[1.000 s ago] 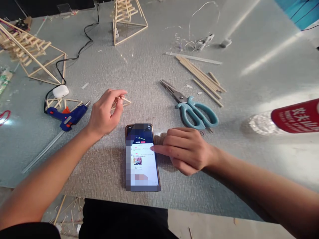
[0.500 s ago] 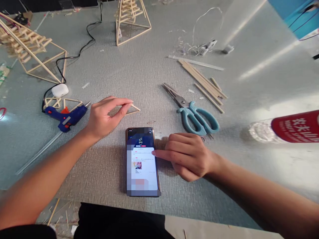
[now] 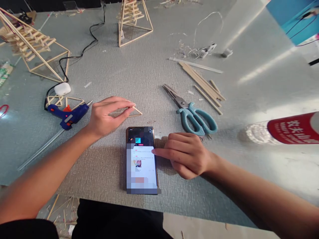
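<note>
My left hand (image 3: 109,114) is closed, thumb and forefinger pinching one corner of a small triangle of thin wooden sticks (image 3: 136,114); part of the triangle is hidden behind the hand. Below it a smartphone (image 3: 142,166) lies flat with its screen lit and partly blurred. My right hand (image 3: 186,154) holds nothing: its index finger is stretched out to the right edge of the screen, the other fingers loosely curled. Scissors with blue handles (image 3: 196,118) lie just beyond my right hand. A blue glue gun (image 3: 69,116) rests left of my left hand, a clear glue stick in its back.
Stick-built pyramid frames (image 3: 45,68) (image 3: 136,39) stand at the back and left. A black cable (image 3: 86,49) runs past a white case (image 3: 62,89). Loose wooden sticks (image 3: 200,81) lie beyond the scissors. A red-labelled bottle (image 3: 291,127) lies at the right.
Both hands keep nearly the same pose, the left still pinching the triangle and the right finger still at the phone. The picture at the top of the screen differs. The view has shifted slightly.
</note>
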Action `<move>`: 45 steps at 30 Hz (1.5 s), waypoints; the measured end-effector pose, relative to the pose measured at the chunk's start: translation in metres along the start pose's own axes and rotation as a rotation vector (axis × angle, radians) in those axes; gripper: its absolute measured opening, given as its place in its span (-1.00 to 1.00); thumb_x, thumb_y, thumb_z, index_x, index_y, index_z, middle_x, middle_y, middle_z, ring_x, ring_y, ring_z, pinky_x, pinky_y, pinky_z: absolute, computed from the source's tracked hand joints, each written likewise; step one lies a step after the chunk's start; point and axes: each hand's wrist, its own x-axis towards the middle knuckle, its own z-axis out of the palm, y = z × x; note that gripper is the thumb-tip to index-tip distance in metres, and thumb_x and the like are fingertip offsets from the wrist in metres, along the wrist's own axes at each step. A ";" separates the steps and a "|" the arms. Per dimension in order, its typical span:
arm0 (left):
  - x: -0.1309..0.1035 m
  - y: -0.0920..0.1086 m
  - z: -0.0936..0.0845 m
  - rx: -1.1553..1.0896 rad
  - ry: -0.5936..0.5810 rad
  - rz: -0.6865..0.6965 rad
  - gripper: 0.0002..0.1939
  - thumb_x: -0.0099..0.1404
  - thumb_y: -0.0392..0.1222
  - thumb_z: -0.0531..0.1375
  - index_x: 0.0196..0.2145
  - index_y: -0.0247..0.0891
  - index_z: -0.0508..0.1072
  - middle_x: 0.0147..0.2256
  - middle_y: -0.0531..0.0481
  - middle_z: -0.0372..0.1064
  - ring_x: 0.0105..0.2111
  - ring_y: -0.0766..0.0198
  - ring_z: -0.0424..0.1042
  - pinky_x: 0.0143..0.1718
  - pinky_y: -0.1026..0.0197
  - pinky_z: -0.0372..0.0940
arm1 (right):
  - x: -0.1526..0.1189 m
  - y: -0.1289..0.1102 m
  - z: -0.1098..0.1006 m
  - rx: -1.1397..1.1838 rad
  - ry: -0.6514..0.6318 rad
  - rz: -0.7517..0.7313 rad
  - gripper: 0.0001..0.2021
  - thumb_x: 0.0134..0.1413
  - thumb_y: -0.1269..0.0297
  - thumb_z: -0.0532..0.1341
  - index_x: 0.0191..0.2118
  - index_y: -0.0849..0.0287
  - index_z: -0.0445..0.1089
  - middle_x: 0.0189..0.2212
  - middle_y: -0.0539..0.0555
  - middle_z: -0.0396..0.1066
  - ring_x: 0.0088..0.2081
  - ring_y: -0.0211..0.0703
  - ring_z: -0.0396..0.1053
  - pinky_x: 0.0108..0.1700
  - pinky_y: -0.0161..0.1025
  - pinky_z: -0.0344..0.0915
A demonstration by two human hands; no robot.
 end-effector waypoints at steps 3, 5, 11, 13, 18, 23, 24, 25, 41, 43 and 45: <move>-0.002 -0.001 0.001 -0.008 0.001 0.015 -0.84 0.32 -0.31 0.34 -0.12 -0.23 0.61 -0.19 -0.01 0.64 -0.21 0.29 0.64 -0.12 0.23 0.54 | -0.001 0.000 0.000 0.002 -0.003 0.002 -0.65 0.16 0.47 -0.02 -0.03 0.32 0.41 -0.42 0.09 0.35 -0.42 -0.13 0.21 -0.42 -0.17 0.20; -0.003 -0.001 0.001 -0.011 -0.002 0.019 -0.79 0.32 -0.32 0.34 -0.08 -0.23 0.60 -0.15 -0.02 0.64 -0.20 0.29 0.64 -0.11 0.24 0.55 | -0.001 0.000 0.000 0.006 -0.004 0.000 -0.65 0.16 0.47 -0.01 -0.03 0.32 0.41 -0.42 0.09 0.35 -0.42 -0.12 0.21 -0.42 -0.17 0.21; -0.002 0.001 0.000 -0.029 -0.059 -0.004 -0.84 0.30 -0.36 0.34 -0.14 -0.29 0.62 -0.17 -0.09 0.64 -0.14 0.25 0.63 -0.03 0.22 0.53 | 0.000 0.001 0.001 0.007 -0.008 -0.006 -0.66 0.15 0.47 -0.01 -0.04 0.32 0.42 -0.42 0.10 0.36 -0.42 -0.12 0.22 -0.42 -0.17 0.21; -0.002 0.001 0.000 -0.041 -0.064 -0.016 -0.86 0.31 -0.35 0.34 -0.15 -0.29 0.62 -0.17 -0.09 0.64 -0.15 0.25 0.63 -0.03 0.21 0.53 | -0.001 0.002 0.001 0.006 -0.005 -0.008 -0.66 0.14 0.47 -0.01 -0.04 0.32 0.42 -0.42 0.10 0.36 -0.42 -0.13 0.22 -0.42 -0.17 0.21; -0.002 0.001 0.000 -0.053 -0.077 -0.018 -0.87 0.35 -0.32 0.30 -0.14 -0.26 0.62 -0.16 -0.07 0.63 -0.15 0.26 0.62 -0.05 0.21 0.53 | 0.003 -0.005 0.000 0.061 0.038 0.053 -0.64 0.13 0.51 -0.01 -0.05 0.31 0.43 -0.41 0.09 0.36 -0.42 -0.15 0.24 -0.40 -0.18 0.22; -0.001 0.002 0.000 -0.036 -0.058 -0.008 -0.88 0.36 -0.33 0.29 -0.15 -0.27 0.62 -0.19 -0.07 0.63 -0.17 0.28 0.62 -0.08 0.23 0.52 | 0.010 -0.027 0.007 0.252 0.075 0.092 -0.64 0.17 0.47 -0.05 -0.07 0.33 0.43 -0.48 0.05 0.33 -0.45 -0.17 0.23 -0.41 -0.20 0.21; -0.001 0.003 0.000 -0.027 -0.049 -0.013 -0.88 0.36 -0.32 0.29 -0.16 -0.26 0.62 -0.19 -0.07 0.63 -0.18 0.28 0.62 -0.09 0.23 0.52 | 0.011 -0.030 0.009 0.238 0.048 0.051 -0.65 0.19 0.45 -0.05 -0.07 0.33 0.43 -0.52 0.03 0.29 -0.47 -0.17 0.20 -0.43 -0.20 0.19; -0.001 0.003 0.000 -0.019 -0.046 -0.022 -0.88 0.36 -0.30 0.29 -0.16 -0.26 0.62 -0.19 -0.06 0.63 -0.18 0.28 0.62 -0.10 0.23 0.52 | 0.011 -0.033 0.011 0.214 0.020 0.010 -0.65 0.22 0.43 -0.06 -0.08 0.32 0.43 -0.54 0.00 0.26 -0.49 -0.16 0.17 -0.45 -0.20 0.17; -0.002 0.001 0.000 -0.026 -0.081 -0.038 -0.86 0.43 -0.24 0.23 -0.15 -0.24 0.61 -0.21 -0.05 0.63 -0.20 0.28 0.61 -0.13 0.19 0.53 | 0.003 -0.035 0.015 0.127 -0.101 -0.067 -0.63 0.25 0.39 -0.03 0.01 0.37 0.44 -0.58 -0.03 0.23 -0.55 -0.16 0.13 -0.52 -0.19 0.10; -0.002 0.000 0.001 -0.022 -0.069 -0.040 -0.87 0.42 -0.24 0.24 -0.16 -0.23 0.61 -0.21 -0.04 0.63 -0.20 0.28 0.61 -0.13 0.20 0.53 | 0.003 -0.035 0.016 0.120 -0.112 -0.065 -0.64 0.27 0.38 -0.03 -0.01 0.35 0.44 -0.57 -0.03 0.23 -0.55 -0.16 0.14 -0.51 -0.19 0.12; -0.002 0.001 0.001 -0.020 -0.064 -0.030 -0.87 0.41 -0.26 0.25 -0.16 -0.24 0.61 -0.22 -0.05 0.63 -0.21 0.28 0.61 -0.14 0.20 0.53 | 0.003 -0.036 0.016 0.109 -0.128 -0.061 -0.64 0.27 0.38 -0.04 0.00 0.34 0.44 -0.56 -0.02 0.25 -0.54 -0.17 0.16 -0.50 -0.18 0.13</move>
